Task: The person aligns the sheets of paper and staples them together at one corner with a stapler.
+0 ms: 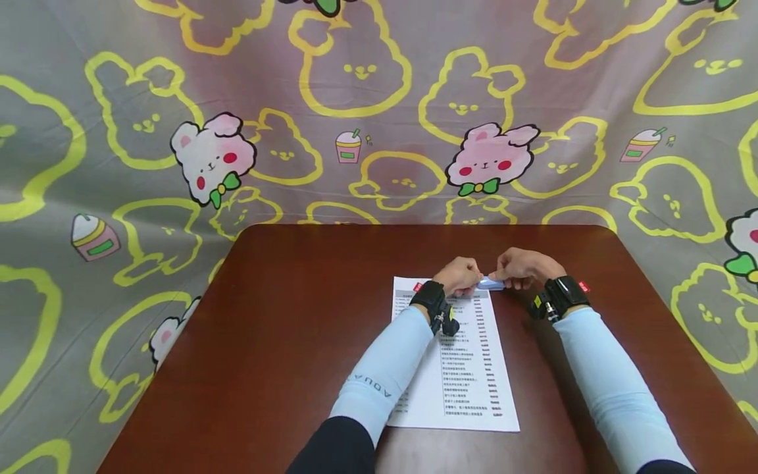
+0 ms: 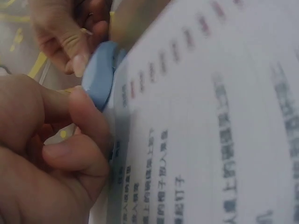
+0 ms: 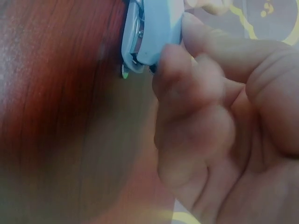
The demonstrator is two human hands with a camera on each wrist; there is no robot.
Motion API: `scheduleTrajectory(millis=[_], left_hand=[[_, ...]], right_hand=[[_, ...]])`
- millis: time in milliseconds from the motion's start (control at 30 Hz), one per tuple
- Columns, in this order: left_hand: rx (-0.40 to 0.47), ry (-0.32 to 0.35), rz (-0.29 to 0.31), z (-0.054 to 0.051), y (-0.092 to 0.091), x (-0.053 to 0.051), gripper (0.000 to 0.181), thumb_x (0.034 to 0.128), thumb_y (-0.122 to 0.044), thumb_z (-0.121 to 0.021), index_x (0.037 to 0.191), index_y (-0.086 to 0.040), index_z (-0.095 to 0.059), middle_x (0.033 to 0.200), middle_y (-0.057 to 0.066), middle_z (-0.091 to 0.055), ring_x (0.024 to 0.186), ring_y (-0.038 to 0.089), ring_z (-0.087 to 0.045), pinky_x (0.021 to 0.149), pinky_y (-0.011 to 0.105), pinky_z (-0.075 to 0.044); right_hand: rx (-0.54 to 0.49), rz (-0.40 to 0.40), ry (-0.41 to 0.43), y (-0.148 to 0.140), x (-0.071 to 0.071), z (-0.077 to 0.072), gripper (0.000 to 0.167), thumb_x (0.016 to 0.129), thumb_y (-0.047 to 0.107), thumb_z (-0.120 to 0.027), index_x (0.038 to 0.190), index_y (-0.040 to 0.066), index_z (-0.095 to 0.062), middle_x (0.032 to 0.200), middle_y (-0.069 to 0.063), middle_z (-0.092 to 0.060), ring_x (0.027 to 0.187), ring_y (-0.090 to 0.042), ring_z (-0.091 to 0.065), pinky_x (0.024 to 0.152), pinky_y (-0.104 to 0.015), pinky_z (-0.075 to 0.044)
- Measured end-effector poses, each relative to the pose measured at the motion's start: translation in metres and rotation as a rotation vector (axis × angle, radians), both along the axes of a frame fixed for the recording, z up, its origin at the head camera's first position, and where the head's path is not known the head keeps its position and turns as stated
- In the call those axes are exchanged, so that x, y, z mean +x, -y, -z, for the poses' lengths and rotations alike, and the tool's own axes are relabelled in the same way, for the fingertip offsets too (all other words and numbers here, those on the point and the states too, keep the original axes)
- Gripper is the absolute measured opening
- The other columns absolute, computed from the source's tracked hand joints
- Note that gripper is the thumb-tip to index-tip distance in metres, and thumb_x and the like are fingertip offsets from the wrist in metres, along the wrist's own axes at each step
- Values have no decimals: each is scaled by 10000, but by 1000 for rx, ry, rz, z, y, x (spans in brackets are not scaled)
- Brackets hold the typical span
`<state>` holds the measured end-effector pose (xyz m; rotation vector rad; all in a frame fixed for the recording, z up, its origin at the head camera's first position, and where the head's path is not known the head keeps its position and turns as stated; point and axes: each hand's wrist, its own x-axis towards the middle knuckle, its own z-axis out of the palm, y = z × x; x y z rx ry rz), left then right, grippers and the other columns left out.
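Observation:
A small light-blue stapler (image 1: 490, 284) lies at the top right corner of a printed sheet of paper (image 1: 474, 368). My right hand (image 1: 521, 266) grips its right end, the thumb and curled fingers against its body; in the right wrist view its hinged body and metal inner part (image 3: 140, 35) show. Curled fingers of my left hand (image 1: 457, 276) pinch the stapler's left end, at the paper's top edge. In the left wrist view the stapler (image 2: 100, 74) sits against that edge between both hands. Whether the left fingers also pinch the paper is hidden.
The brown wooden table (image 1: 284, 342) extends around the paper, with its far edge just beyond the hands. Behind it hangs a grey curtain (image 1: 379, 85) with yellow and pink cartoon figures.

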<state>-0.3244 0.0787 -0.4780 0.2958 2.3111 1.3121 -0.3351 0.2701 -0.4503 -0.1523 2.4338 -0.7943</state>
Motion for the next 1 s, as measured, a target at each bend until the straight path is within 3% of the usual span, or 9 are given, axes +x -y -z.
scheduleTrajectory(millis=[167,367,467,600,700,1000], left_hand=[[-113,-14,-48,0,-8,2,245,957,-207,-635,745,-108,-563,524,21,-516,425,125,-420,413,249,-316],[-314,-226,-42,-18,-10,10,227,957,-276,-635,766,-155,-604,649,-52,-547,520,74,-521,522,221,-389],[-312,-252,-39,-22,-6,14,206,954,-271,-639,795,-141,-624,695,-55,-556,565,66,-521,554,212,-390],[-251,-207,-49,-20,-3,13,189,940,-270,-662,820,-126,-635,714,-38,-573,596,80,-531,558,221,-405],[-251,-199,-52,-20,-3,10,177,932,-276,-671,835,-130,-642,735,-28,-588,627,96,-542,570,234,-410],[-318,-286,-6,-26,-3,13,182,948,-327,-633,960,-149,-670,860,-45,-639,756,110,-555,650,252,-415]], right_hand=[[14,1,9,-3,3,-1,270,926,315,-678,858,65,-606,670,-19,-567,575,-153,-518,519,-265,-396],[12,29,-52,-2,6,-3,279,926,322,-677,850,68,-591,671,-25,-556,570,-161,-511,520,-270,-396],[6,28,-70,-1,8,-1,289,929,331,-672,873,57,-598,677,-29,-563,575,-168,-521,524,-272,-404],[-13,24,-97,-1,10,3,296,936,333,-662,898,44,-609,677,-27,-572,565,-165,-528,517,-277,-420],[-21,13,-120,-1,13,3,290,950,322,-643,902,37,-610,672,-21,-579,549,-148,-523,512,-279,-431],[70,-26,-237,2,24,-11,190,935,248,-665,981,64,-656,748,-74,-588,601,-208,-558,545,-296,-465]])
